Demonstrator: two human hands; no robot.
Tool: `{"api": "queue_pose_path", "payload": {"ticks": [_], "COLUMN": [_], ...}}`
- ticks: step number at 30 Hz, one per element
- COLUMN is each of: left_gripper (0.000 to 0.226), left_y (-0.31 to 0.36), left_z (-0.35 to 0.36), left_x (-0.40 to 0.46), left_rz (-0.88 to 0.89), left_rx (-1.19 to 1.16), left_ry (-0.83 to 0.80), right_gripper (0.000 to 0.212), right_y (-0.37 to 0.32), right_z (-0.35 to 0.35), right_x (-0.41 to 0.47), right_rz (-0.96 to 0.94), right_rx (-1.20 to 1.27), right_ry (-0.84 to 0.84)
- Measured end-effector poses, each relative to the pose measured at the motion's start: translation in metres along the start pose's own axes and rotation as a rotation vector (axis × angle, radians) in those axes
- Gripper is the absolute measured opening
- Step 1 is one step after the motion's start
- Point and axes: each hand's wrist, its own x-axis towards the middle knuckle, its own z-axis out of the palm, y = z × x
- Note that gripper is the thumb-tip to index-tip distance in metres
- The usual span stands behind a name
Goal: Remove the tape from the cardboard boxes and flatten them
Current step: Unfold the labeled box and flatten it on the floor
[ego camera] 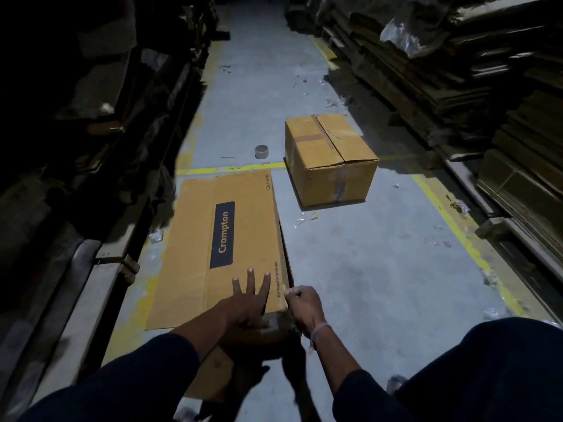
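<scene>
Your long Crompton box (219, 242) lying flat-sided on the floor near you, your smaller brown box (330, 161) beyond it, upright, flaps closed, taped.

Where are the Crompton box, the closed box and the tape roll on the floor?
Crompton box (195, 239): head view, on its flat top face, left of the dark label.
Closed box (327, 138): head view, on its top flaps.
Tape roll (261, 151): head view, on its round rim.
</scene>
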Motion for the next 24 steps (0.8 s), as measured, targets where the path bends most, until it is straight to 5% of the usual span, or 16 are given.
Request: {"api": "queue_pose_path", "payload": {"ticks": [9, 19, 24], "left_gripper": [0.103, 0.1, 0.125], "left_y": [-0.012, 0.028, 0.015], "left_z": [0.025, -0.036, -0.032], "left_x": [0.025, -0.023, -0.03], "left_rz": [-0.094, 0.05, 0.191], "left_rx": [-0.168, -0.291, -0.626], "left_ry": [0.178, 0.313, 0.43], "right_gripper": [0.057, 0.023, 0.029], "right_y": [-0.016, -0.101, -0.142], "right_z": [0.002, -0.039, -0.036], "right_x": [-0.006, -0.017, -0.043], "right_rz": [0.0, -0.026, -0.225], "right_rx": [-0.103, -0.314, -0.533], "right_ry": [-0.101, -0.047, 0.07]}}
